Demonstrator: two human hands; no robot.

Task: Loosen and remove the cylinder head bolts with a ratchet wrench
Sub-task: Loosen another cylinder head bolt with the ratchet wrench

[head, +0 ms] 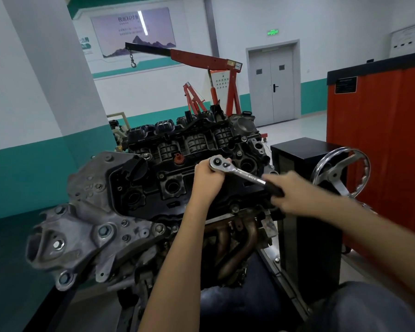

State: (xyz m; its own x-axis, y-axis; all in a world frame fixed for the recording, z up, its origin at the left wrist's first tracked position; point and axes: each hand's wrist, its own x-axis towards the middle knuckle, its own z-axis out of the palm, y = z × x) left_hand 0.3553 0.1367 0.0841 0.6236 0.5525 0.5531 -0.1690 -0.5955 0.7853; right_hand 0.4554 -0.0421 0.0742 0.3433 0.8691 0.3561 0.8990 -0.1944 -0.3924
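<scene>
Ratchet wrench: on top of the engine, chrome head uppermost, shaft slanting down and right into a black grip.

Left hand: clenched just beneath the wrench head, fingers curled round whatever hangs under it, head resting on top of the fist. Fingertips wrapped to the far side of the head. Socket and bolt hidden by the fist, cannot tell which bolt.

Right hand: blurred, but fingers wrapped round the black grip at the shaft's low end, thumb side toward the chrome. Bare chrome shaft between the two hands.

Below the left fist: black cover of the engine, round plug wells left of the knuckles and one beyond the wrench head. Orange cap left of the fingertips, near.

Under both wrists: rusty exhaust pipes. Grey cast bracket well left of the left forearm.

Right of the right hand: chrome handwheel, near, on a black stand. Red cabinet beyond that.

Far behind the engine: red crane with a hook, grey double door.
</scene>
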